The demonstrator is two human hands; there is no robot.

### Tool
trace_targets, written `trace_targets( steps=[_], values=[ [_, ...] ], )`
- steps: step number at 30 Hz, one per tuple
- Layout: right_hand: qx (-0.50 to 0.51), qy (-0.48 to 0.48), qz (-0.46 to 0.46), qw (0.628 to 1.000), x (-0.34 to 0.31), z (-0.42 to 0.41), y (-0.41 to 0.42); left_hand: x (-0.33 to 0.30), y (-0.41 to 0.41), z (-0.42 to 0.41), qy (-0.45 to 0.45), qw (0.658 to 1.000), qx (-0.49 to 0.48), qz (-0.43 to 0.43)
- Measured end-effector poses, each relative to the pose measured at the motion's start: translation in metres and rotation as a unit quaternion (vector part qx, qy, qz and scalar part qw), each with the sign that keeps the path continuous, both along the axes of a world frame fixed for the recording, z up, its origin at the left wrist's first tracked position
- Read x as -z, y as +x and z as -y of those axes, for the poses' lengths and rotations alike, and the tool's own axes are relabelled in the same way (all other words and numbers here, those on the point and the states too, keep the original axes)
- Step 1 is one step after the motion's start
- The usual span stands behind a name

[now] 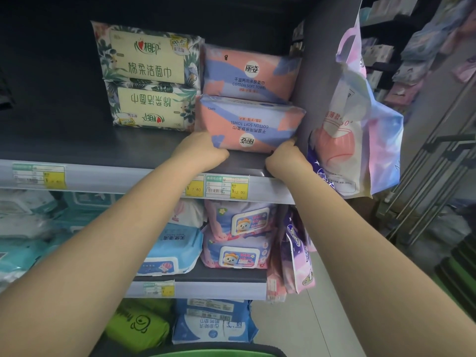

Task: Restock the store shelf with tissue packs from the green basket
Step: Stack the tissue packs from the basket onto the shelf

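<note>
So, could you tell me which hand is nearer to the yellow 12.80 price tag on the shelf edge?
Right. The right hand sits just above and right of the 12.80 price tag; the left hand is farther, up and left. Both grip the lower pink-and-blue pack.

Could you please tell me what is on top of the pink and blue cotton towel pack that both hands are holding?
A second matching pack lies on the held pack, printed right way up. Whether more packs stand behind them cannot be seen.
</note>
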State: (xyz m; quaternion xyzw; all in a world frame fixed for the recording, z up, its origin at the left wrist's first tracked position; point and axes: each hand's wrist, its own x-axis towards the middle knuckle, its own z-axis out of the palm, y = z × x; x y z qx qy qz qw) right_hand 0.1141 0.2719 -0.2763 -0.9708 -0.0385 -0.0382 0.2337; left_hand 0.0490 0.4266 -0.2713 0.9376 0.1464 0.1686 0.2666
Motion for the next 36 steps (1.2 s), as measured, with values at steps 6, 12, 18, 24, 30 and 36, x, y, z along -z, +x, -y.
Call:
trace_targets(
  steps=[6, 12, 18, 24, 30, 36],
  values=[
    [0.004, -0.003, -0.003, 1.000, 0.001, 0.001, 0.002, 0.003, -0.002, 0.003, 0.048, 0.999, -0.009, 0.008],
    [0.005, 0.007, 0.002, 1.000, 0.003, 0.001, 0.003, 0.004, -0.003, 0.006, 0.075, 0.997, -0.020, 0.002],
    [0.009, 0.017, 0.016, 1.000, 0.003, 0.003, -0.001, 0.005, -0.007, 0.012, 0.107, 0.993, -0.049, 0.008],
    [0.007, 0.019, 0.024, 1.000, 0.001, 0.003, -0.006, 0.006, -0.009, 0.015, 0.128, 0.990, -0.054, 0.009],
    [0.006, 0.011, 0.045, 0.999, 0.001, 0.003, -0.011, 0.007, -0.009, 0.013, 0.133, 0.990, -0.048, 0.000],
    [-0.008, -0.003, 0.082, 0.997, -0.002, 0.004, -0.020, 0.008, -0.010, 0.013, 0.138, 0.990, -0.040, -0.013]
  ],
)
